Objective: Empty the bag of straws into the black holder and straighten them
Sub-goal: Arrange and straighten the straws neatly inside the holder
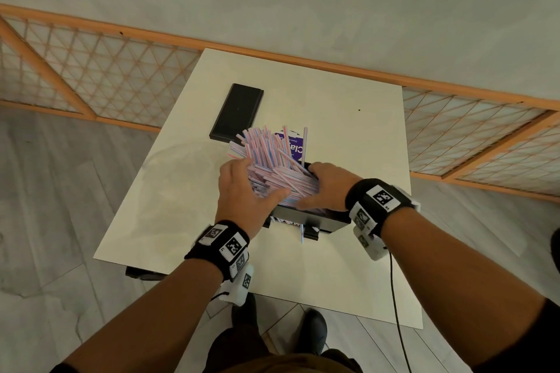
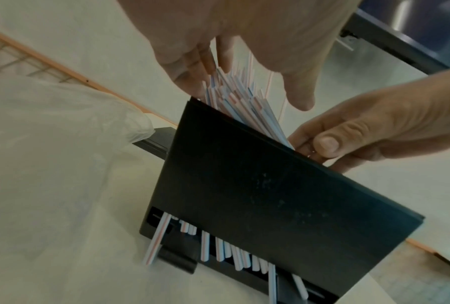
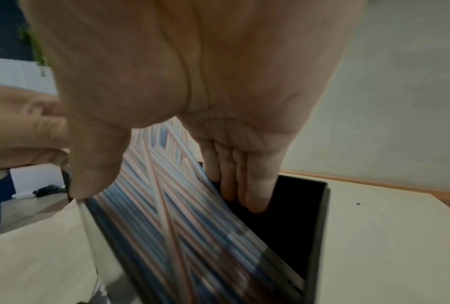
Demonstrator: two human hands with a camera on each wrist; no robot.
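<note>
A thick bundle of red- and blue-striped straws (image 1: 266, 151) leans out of the top of the black holder (image 1: 321, 222) near the table's middle. My left hand (image 1: 262, 179) grips the bundle from the left, thumb across its near side. My right hand (image 1: 307, 188) clasps it from the right at the holder's rim. In the right wrist view its fingers (image 3: 252, 197) reach down inside the holder (image 3: 319, 226) against the straws (image 3: 179, 226), thumb on the near side. Several straw ends (image 2: 218, 246) poke out of the slot at the holder's (image 2: 270, 195) base. The bag's purple label (image 1: 297, 147) shows behind the straws.
A flat black lid (image 1: 238, 112) lies on the white table (image 1: 348, 130) beyond the holder, to the left. Clear crumpled plastic (image 2: 49, 144) lies left of the holder. An orange lattice railing (image 1: 91, 70) runs behind the table. A black cable (image 1: 394, 297) hangs from my right wrist.
</note>
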